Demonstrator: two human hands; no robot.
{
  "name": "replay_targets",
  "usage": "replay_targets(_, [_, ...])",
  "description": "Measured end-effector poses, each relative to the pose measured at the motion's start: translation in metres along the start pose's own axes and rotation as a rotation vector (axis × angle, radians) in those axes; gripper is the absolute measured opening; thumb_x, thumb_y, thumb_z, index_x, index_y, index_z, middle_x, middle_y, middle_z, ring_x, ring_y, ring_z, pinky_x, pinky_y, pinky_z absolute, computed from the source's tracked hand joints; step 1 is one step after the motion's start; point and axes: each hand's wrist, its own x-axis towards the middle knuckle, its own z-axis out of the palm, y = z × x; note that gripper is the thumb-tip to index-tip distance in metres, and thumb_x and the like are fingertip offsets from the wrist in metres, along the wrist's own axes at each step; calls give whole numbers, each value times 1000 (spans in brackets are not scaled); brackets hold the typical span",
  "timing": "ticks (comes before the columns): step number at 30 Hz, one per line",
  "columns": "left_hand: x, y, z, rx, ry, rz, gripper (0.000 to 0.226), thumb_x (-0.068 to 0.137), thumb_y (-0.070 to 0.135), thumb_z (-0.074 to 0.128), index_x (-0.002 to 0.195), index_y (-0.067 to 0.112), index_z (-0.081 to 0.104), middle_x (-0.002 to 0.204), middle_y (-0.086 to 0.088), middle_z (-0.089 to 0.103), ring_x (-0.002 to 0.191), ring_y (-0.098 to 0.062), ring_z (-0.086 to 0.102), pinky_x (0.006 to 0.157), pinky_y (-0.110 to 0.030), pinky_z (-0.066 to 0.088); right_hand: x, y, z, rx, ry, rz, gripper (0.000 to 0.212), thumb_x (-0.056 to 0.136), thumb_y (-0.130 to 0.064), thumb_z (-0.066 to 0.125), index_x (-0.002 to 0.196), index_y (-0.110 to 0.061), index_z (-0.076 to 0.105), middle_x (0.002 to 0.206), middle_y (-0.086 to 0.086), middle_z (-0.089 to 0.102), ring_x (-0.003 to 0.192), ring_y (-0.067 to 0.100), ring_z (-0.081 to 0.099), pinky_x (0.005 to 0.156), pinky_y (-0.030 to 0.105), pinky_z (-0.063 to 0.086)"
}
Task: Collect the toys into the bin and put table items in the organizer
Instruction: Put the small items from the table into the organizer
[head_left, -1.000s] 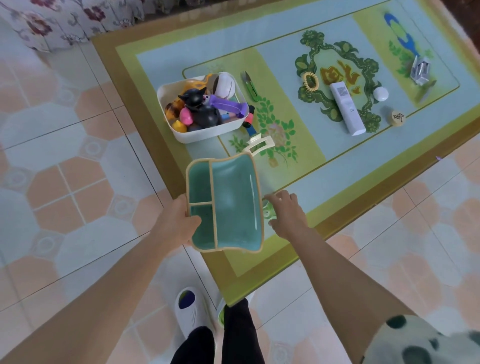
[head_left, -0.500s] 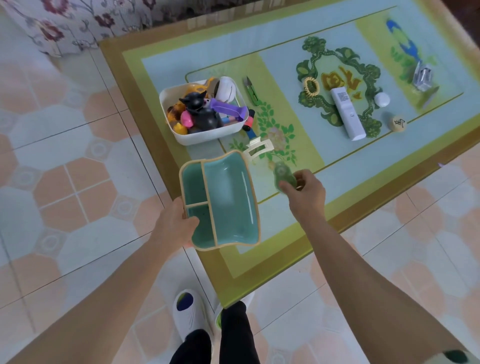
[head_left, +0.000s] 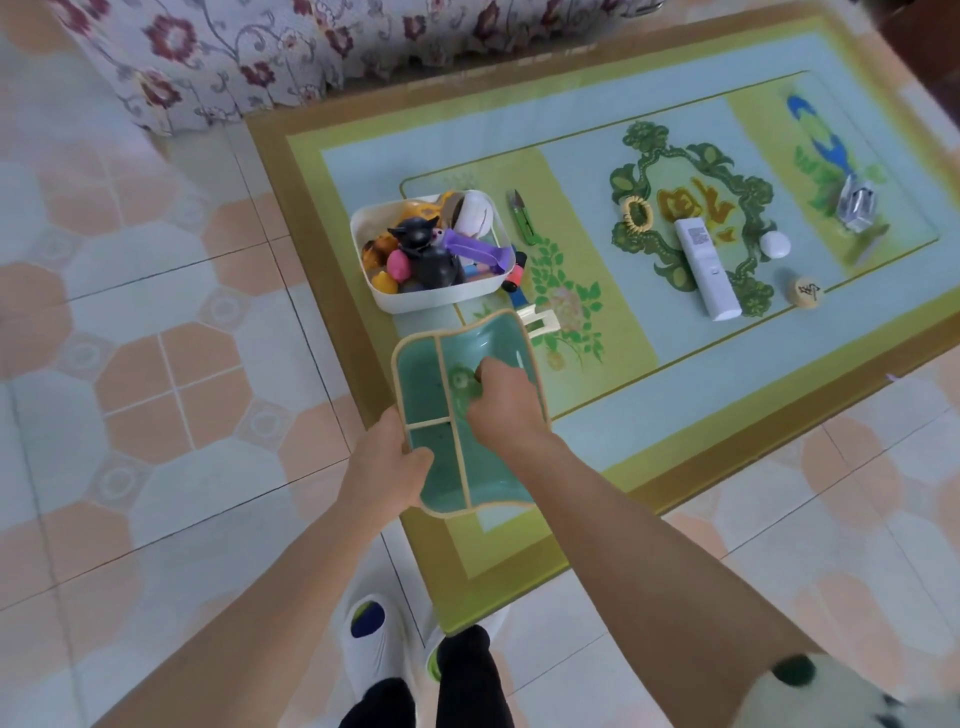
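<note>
My left hand (head_left: 387, 465) grips the near-left rim of the teal organizer (head_left: 447, 467), a divided tray with a cream edge held over the table's near corner. Inside its large compartment my right hand (head_left: 506, 397) holds a small round green item (head_left: 461, 383), partly hidden by my fingers. A white bin (head_left: 421, 301) full of toys stands just beyond. Farther along the table lie green snips (head_left: 523, 218), a cream hair clip (head_left: 540, 318), a yellow hair tie (head_left: 638, 214), a white remote (head_left: 706, 267), a white ball (head_left: 775, 244), a wooden disc (head_left: 806, 292) and a silver clip (head_left: 858, 205).
The low table (head_left: 649, 483) has a glass top over a green floral cloth. A small toy (head_left: 514, 286) lies against the bin's right side. A floral-covered sofa (head_left: 249, 57) stands at the back left. Tiled floor surrounds the table; my feet are at its near corner.
My right hand picked the small green item off the table's near edge, lifted it, and moved left into the organizer's large compartment. My left hand kept hold of the organizer.
</note>
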Motion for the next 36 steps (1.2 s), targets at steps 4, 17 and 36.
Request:
replay_targets(4, [-3, -8, 0, -70, 8, -22, 23, 84, 0, 51, 100, 15, 50, 95, -4, 58, 92, -27, 59, 75, -33, 47, 12, 0, 12, 67, -58, 28, 34, 86, 1, 50, 119, -3, 54, 115, 19, 60, 102, 37, 60, 84, 42, 53])
replay_targets(17, [-4, -9, -16, -112, -5, -49, 22, 86, -1, 49, 105, 11, 51, 87, 1, 57, 83, -21, 57, 58, -25, 43, -2, -8, -23, 213, 198, -328, 26, 87, 3, 49, 105, -1, 68, 97, 14, 70, 79, 21, 61, 71, 30, 48])
replay_targets(36, [17, 30, 36, -223, 103, -209, 15, 87, 3, 53, 95, 16, 51, 86, 1, 56, 85, -23, 57, 77, -38, 52, 143, 101, -43, -609, -49, -433, 65, 91, -14, 55, 147, -29, 26, 150, 0, 36, 137, 31, 32, 113, 47, 24])
